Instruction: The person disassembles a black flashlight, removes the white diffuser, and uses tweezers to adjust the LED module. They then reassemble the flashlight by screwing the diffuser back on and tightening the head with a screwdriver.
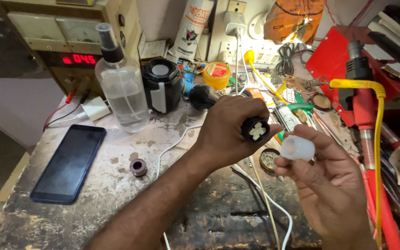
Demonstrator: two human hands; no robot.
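My left hand (230, 129) is closed around a small black lamp body (255, 129), whose square face with several white LED chips points toward me. My right hand (327, 185) pinches a small white translucent plastic cap (297, 148) between thumb and fingers, just to the right of the lamp and slightly below it. The cap and the lamp are close but apart. Both hands hover above a worn, stained workbench (116, 194).
A dark phone (69, 163) lies at the left, a small metal ring (138, 167) beside it. A clear spray bottle (120, 88), a black round speaker (162, 85), a yellow tin (216, 74) and a bench power supply (70, 41) stand behind. A red hot-air tool (364, 115), cables and hand tools crowd the right.
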